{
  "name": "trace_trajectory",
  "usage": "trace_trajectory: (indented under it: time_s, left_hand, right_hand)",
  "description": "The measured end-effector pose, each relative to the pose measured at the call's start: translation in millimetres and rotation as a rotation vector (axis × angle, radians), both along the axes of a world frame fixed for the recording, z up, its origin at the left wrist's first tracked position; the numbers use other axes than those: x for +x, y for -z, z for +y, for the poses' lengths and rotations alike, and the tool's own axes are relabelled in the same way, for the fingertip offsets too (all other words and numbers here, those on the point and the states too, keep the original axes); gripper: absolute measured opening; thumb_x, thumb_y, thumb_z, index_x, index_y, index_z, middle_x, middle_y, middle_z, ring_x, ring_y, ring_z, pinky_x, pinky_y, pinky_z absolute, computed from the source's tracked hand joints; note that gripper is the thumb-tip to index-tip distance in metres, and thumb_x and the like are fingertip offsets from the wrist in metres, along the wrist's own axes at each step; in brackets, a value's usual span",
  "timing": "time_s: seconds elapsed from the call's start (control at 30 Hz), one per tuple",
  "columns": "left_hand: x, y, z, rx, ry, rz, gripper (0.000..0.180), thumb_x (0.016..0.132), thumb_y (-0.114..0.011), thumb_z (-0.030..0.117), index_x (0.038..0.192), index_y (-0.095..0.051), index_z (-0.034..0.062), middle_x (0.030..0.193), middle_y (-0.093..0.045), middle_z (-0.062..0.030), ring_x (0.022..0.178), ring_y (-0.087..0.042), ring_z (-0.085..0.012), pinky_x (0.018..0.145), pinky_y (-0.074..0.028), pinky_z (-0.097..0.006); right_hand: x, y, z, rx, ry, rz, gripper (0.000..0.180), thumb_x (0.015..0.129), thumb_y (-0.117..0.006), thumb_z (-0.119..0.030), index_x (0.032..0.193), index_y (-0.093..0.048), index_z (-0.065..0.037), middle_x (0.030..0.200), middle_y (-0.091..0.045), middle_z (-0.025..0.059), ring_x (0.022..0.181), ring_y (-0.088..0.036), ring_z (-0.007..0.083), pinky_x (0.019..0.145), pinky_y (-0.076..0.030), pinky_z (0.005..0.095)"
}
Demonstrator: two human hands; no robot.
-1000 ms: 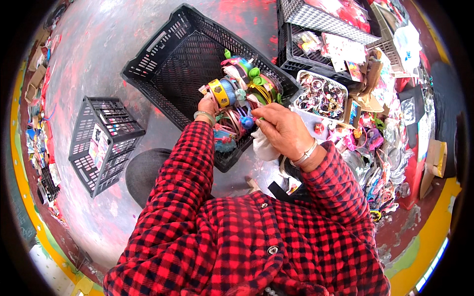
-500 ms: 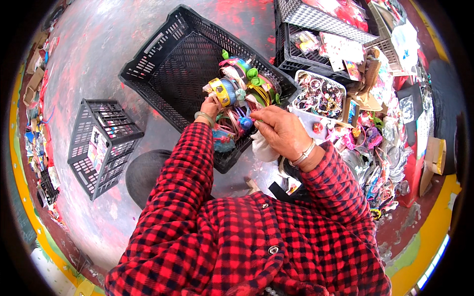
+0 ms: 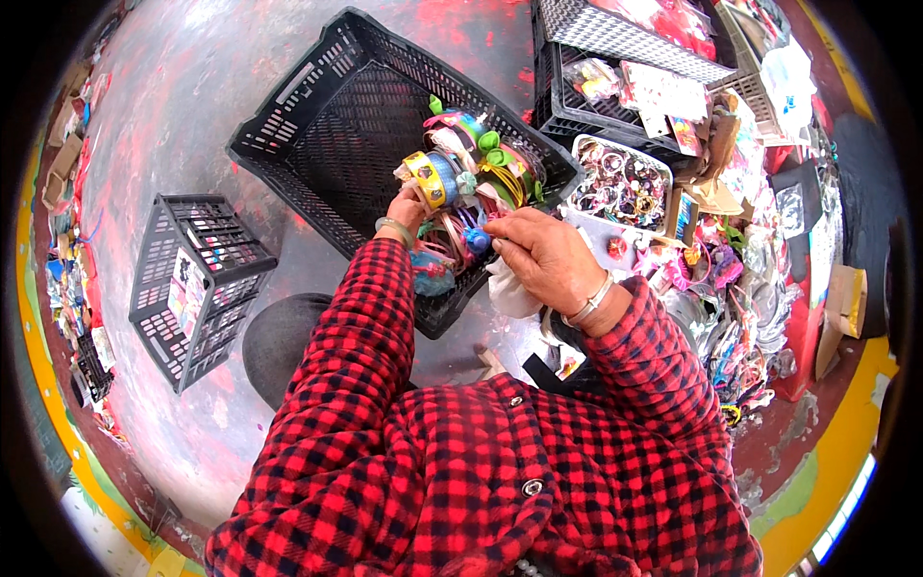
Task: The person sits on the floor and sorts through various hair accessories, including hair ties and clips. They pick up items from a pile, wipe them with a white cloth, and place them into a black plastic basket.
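A large black plastic crate (image 3: 317, 159) stands tilted in front of me, with a pile of colourful headbands (image 3: 500, 159) at its right end. Against a blue headband with a yellow patterned band (image 3: 435, 181), my left hand (image 3: 408, 208) is closed at the pile's near left side, its fingertips partly hidden. My right hand (image 3: 548, 258) is closed in a pinch at the near right of the pile, beside a blue ornament (image 3: 476, 239). What its fingers hold is hidden. Below that hand hangs a crumpled white piece (image 3: 513, 291), plastic or cloth.
A smaller black crate (image 3: 197, 288) stands on the floor at left. At right are a white basket of hair ties (image 3: 623, 183), stacked crates (image 3: 596, 115) and a heap of plastic-wrapped accessories (image 3: 731, 337). My dark-clad knee (image 3: 279, 341) is close to the big crate.
My right hand has shifted very slightly to the left. The left hand keeps its place at the headbands, and the pile looks the same.
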State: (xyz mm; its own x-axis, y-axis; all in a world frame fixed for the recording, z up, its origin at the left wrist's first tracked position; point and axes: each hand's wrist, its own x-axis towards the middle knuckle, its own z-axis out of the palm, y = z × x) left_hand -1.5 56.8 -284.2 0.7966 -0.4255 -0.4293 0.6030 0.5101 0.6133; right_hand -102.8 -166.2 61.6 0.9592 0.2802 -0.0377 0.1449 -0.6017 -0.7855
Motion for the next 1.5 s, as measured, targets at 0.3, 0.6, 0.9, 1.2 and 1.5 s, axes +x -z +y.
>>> trace_trajectory:
  time_s: [0.3,0.6,0.9,1.2,1.5]
  left_hand:
    - [10.4,10.4,-15.1,0.158,-0.129,0.266,0.027,0.084,-0.043,0.004,0.108,-0.057,0.0034,0.098,-0.061,-0.0111,0.089,-0.061,-0.0297,0.075,-0.049,-0.038]
    - [18.0,13.1,-5.2,1.097,0.134,0.05,0.026,0.082,-0.047,0.013,0.101,-0.062,0.0035,0.097,-0.063,-0.017,0.088,-0.061,-0.0298,0.07,-0.047,-0.037]
    - [20.5,-18.4,12.7,0.331,-0.19,0.399,0.039,0.087,-0.042,0.038,0.1,-0.058,0.0052,0.085,-0.063,-0.0069,0.076,-0.056,-0.0183,0.071,-0.042,-0.03]
    - [8.2,-42.0,7.7,0.24,-0.177,0.188,0.028,0.085,-0.048,0.005,0.113,-0.051,0.001,0.1,-0.06,-0.0113,0.087,-0.062,-0.0243,0.077,-0.05,-0.036]
    - [3.1,-37.6,-0.2,0.091,-0.039,0.17,0.03,0.089,-0.04,0.002,0.119,-0.044,0.0002,0.108,-0.056,-0.014,0.098,-0.058,-0.0295,0.085,-0.048,-0.042]
  right_hand:
    - [-2.6,8.7,-1.0,0.008,0.042,-0.066,0.018,0.08,-0.054,-0.013,0.092,-0.06,-0.002,0.082,-0.057,0.0145,0.08,-0.056,0.0319,0.071,-0.046,0.0388]
    - [-4.7,9.7,-0.7,-0.005,0.05,-0.094,0.018,0.081,-0.053,-0.013,0.092,-0.06,-0.002,0.081,-0.057,0.0142,0.079,-0.056,0.0319,0.07,-0.046,0.0389]
    - [-3.2,10.1,1.0,-0.013,0.028,-0.091,0.018,0.081,-0.053,-0.014,0.093,-0.061,-0.003,0.082,-0.057,0.0138,0.08,-0.056,0.0315,0.07,-0.046,0.0386]
    - [-0.8,10.0,5.2,0.001,-0.015,-0.101,0.018,0.081,-0.053,-0.014,0.093,-0.061,-0.004,0.083,-0.057,0.0135,0.081,-0.056,0.0314,0.07,-0.046,0.0386]
    - [-0.8,9.5,5.7,-0.01,-0.015,-0.082,0.018,0.082,-0.053,-0.016,0.092,-0.061,-0.004,0.082,-0.057,0.0132,0.081,-0.056,0.031,0.071,-0.046,0.0385]
